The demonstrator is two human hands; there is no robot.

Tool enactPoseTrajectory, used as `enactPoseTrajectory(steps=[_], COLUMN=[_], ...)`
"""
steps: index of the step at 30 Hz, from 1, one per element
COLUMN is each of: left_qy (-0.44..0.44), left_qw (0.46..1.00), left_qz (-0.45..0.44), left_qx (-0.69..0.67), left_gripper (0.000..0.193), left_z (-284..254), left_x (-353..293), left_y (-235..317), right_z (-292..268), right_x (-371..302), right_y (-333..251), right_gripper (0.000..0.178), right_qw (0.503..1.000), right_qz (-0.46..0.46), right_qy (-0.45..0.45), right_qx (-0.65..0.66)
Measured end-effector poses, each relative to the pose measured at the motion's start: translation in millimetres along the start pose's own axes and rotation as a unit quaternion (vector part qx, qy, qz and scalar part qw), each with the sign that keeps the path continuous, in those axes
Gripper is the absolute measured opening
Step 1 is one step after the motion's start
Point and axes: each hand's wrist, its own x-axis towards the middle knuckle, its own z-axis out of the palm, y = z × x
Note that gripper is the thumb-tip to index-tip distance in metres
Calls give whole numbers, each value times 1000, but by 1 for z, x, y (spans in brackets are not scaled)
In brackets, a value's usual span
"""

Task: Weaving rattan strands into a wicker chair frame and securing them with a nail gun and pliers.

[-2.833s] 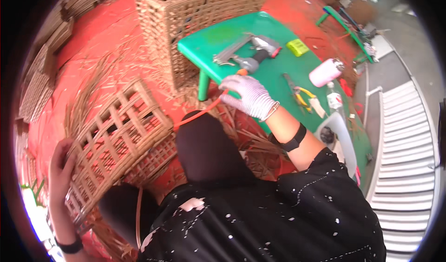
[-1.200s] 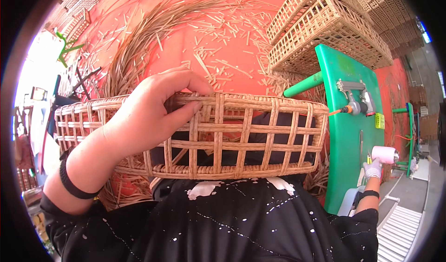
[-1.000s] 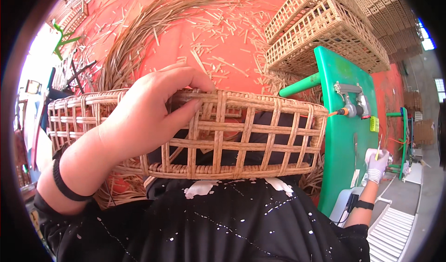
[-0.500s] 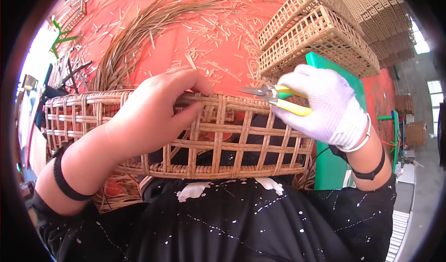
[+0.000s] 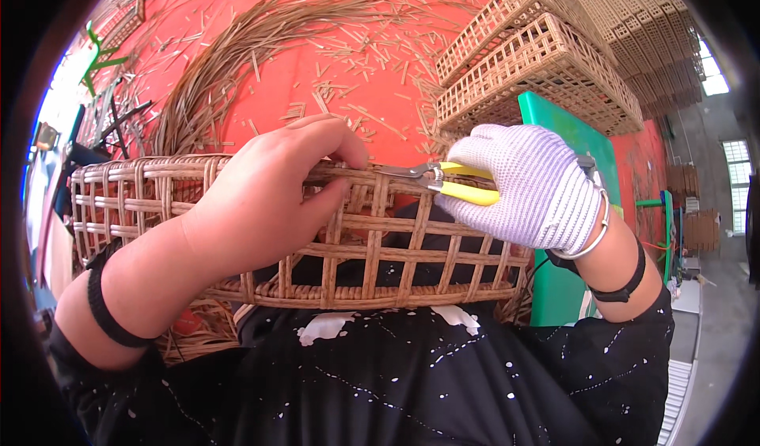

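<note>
A brown woven basket (image 5: 408, 248) with an open lattice side lies across my lap. My bare left hand (image 5: 277, 173) grips its top rim, thumb on the near side and fingers bent over the edge. In a white knitted glove, my right hand (image 5: 526, 185) holds yellow-handled cutting pliers (image 5: 467, 191). Their pointed metal jaws lie at the rim, just right of my left fingertips. Whether the jaws touch a strand is too small to tell.
Finished-looking lattice baskets (image 5: 538, 66) are stacked at the far right beside a green bench (image 5: 546, 288). A long bundle of brown strips (image 5: 214, 74) lies on the red floor (image 5: 285, 82), among scattered offcuts.
My right hand has brought the pliers leftward and slightly down, from beyond the rim's middle to close beside my left fingers. My left hand keeps its hold on the rim.
</note>
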Motion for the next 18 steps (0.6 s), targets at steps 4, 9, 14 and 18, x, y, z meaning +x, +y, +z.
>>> enactPoseTrajectory(steps=[4, 9, 14, 18], left_qy=[-8, -4, -3, -7], left_qw=[1000, 1000, 1000, 1000], left_qz=[-13, -8, -5, -21], left_qx=[2, -2, -3, 1], left_gripper=[19, 19, 19, 19], left_z=[-1, 0, 0, 0], left_x=[2, 0, -1, -1], left_y=[3, 2, 3, 4], right_z=[1, 6, 7, 11], right_x=[1, -1, -2, 0], right_y=[-1, -4, -7, -4], right_gripper=[33, 33, 31, 30], right_qw=[1000, 1000, 999, 998], right_qz=[8, -7, -24, -38], right_qy=[-9, -11, 3, 5], right_qx=[9, -21, -48, -45])
